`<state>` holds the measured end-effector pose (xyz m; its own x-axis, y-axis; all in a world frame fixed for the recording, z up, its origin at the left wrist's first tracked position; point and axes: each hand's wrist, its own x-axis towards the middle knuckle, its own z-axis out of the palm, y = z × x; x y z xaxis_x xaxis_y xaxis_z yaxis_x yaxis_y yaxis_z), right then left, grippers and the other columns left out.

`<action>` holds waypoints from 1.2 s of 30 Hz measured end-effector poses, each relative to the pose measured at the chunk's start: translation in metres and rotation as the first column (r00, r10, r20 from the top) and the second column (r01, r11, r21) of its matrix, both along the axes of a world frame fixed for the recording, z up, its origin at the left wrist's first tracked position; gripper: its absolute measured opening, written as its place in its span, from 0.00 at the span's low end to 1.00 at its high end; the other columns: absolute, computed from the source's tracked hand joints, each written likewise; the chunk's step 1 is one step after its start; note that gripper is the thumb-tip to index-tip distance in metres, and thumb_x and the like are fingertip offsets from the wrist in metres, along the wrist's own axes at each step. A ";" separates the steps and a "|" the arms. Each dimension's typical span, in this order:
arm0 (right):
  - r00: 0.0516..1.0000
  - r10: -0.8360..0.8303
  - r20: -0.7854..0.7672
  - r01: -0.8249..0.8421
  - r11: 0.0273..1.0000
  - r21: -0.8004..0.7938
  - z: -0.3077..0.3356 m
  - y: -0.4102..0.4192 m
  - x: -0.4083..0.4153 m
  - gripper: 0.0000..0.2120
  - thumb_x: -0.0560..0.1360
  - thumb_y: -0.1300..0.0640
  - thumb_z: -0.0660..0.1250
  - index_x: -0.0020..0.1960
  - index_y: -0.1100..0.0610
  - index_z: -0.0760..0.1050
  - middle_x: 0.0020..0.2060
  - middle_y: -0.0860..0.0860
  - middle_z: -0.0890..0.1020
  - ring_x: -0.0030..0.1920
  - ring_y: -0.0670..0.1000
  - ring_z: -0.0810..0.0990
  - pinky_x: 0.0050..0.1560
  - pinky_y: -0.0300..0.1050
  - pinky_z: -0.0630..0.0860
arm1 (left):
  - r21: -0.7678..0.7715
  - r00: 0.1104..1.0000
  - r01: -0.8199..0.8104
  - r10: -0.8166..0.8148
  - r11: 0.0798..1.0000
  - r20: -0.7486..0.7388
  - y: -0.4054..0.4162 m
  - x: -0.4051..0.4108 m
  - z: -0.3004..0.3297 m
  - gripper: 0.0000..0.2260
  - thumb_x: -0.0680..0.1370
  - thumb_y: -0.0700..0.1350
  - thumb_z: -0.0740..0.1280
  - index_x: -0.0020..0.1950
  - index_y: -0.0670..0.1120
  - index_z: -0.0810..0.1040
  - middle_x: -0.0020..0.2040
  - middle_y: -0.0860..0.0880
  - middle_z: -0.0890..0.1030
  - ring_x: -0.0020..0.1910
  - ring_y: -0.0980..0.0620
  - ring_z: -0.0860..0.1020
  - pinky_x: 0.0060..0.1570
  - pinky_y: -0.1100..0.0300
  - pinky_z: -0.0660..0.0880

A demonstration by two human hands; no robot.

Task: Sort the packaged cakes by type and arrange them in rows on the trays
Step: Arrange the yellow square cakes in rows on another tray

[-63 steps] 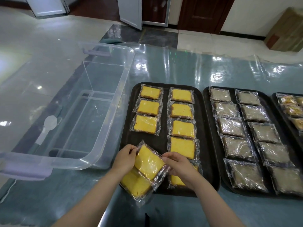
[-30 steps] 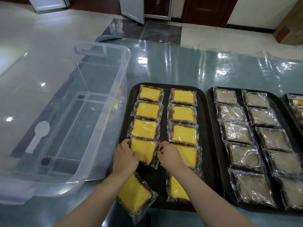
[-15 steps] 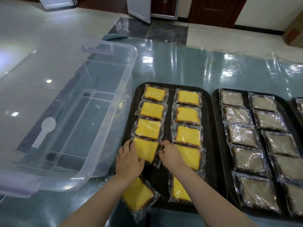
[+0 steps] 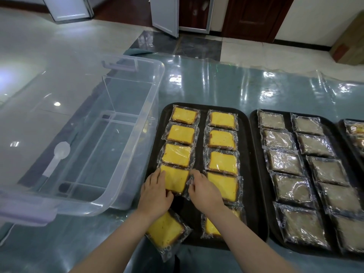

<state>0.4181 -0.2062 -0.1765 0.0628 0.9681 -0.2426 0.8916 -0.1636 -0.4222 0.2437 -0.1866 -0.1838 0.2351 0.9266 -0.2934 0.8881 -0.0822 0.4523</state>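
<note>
A black tray [image 4: 248, 154] holds two columns of wrapped yellow cakes [image 4: 222, 140]. The fourth yellow cake [image 4: 175, 179] of the left column lies flat on the tray between my hands. My left hand [image 4: 155, 194] rests with straight fingers on its left edge. My right hand [image 4: 204, 192] pinches the wrapper's right edge with bent fingers. Another wrapped yellow cake [image 4: 165, 231] lies below my left wrist, hanging over the tray's front left corner. My right forearm partly hides the last cake [image 4: 210, 227] of the right column.
To the right, a second black tray [image 4: 254, 123] carries two columns of wrapped brown cakes [image 4: 283, 160]. A third tray [image 4: 342, 125] with other cakes shows at the right edge. A large clear plastic bin [image 4: 137, 134] stands left of the yellow tray on the film-covered table.
Both hands carried the yellow cake from above the tray's front up to the fourth place of the left column and laid it down. Over the last half second they barely moved.
</note>
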 end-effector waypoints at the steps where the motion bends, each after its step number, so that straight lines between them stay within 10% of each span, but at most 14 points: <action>1: 1.000 0.002 -0.016 -0.002 1.000 0.005 0.000 -0.004 -0.001 0.19 0.81 0.55 0.59 0.72 0.52 0.63 0.52 0.50 0.78 0.39 0.48 0.76 0.28 0.38 0.68 | -0.002 1.000 0.006 -0.006 1.000 0.002 -0.001 -0.002 0.000 0.33 0.80 0.51 0.61 0.81 0.48 0.48 0.81 0.48 0.49 0.79 0.46 0.49 0.77 0.48 0.51; 9: 0.996 0.036 -0.080 -0.040 0.998 -0.051 -0.009 -0.037 -0.010 0.04 0.81 0.54 0.59 0.55 0.50 0.66 0.37 0.46 0.78 0.34 0.49 0.77 0.35 0.51 0.78 | -0.056 0.993 0.089 -0.093 0.994 -0.068 -0.017 -0.017 -0.003 0.33 0.80 0.52 0.61 0.81 0.48 0.48 0.81 0.48 0.49 0.79 0.46 0.50 0.77 0.48 0.52; 18: 0.989 0.074 -0.125 -0.099 0.974 -0.203 -0.010 -0.063 -0.023 0.05 0.81 0.52 0.60 0.49 0.53 0.69 0.37 0.47 0.76 0.37 0.49 0.75 0.29 0.37 0.63 | 0.022 0.996 0.080 -0.079 0.997 -0.047 -0.031 -0.042 -0.014 0.23 0.78 0.47 0.63 0.73 0.47 0.65 0.72 0.47 0.65 0.69 0.48 0.67 0.67 0.56 0.66; 23: 0.982 0.043 -0.183 -0.104 0.934 -0.343 -0.004 -0.066 -0.029 0.11 0.79 0.46 0.64 0.54 0.53 0.72 0.43 0.50 0.81 0.41 0.50 0.78 0.34 0.43 0.72 | 0.012 0.989 0.116 -0.115 0.993 -0.094 -0.032 -0.050 -0.015 0.19 0.78 0.47 0.62 0.69 0.48 0.68 0.63 0.49 0.74 0.61 0.48 0.74 0.61 0.55 0.71; 31: 0.877 -0.276 -0.394 0.067 0.881 -0.468 -0.003 -0.068 -0.030 0.13 0.79 0.56 0.65 0.63 0.53 0.72 0.46 0.45 0.77 0.39 0.48 0.81 0.40 0.44 0.83 | 0.140 0.972 0.184 -0.159 0.973 -0.173 -0.040 -0.055 -0.018 0.08 0.70 0.41 0.72 0.47 0.46 0.77 0.38 0.49 0.80 0.33 0.49 0.79 0.34 0.56 0.73; 36: 0.786 -0.394 -0.477 0.238 0.904 -0.355 -0.008 -0.071 -0.026 0.10 0.76 0.59 0.70 0.56 0.52 0.74 0.45 0.49 0.79 0.39 0.48 0.79 0.39 0.43 0.82 | 0.174 0.996 0.077 -0.070 0.982 -0.049 -0.044 -0.051 -0.016 0.14 0.73 0.37 0.69 0.58 0.40 0.76 0.46 0.42 0.80 0.39 0.42 0.80 0.37 0.50 0.79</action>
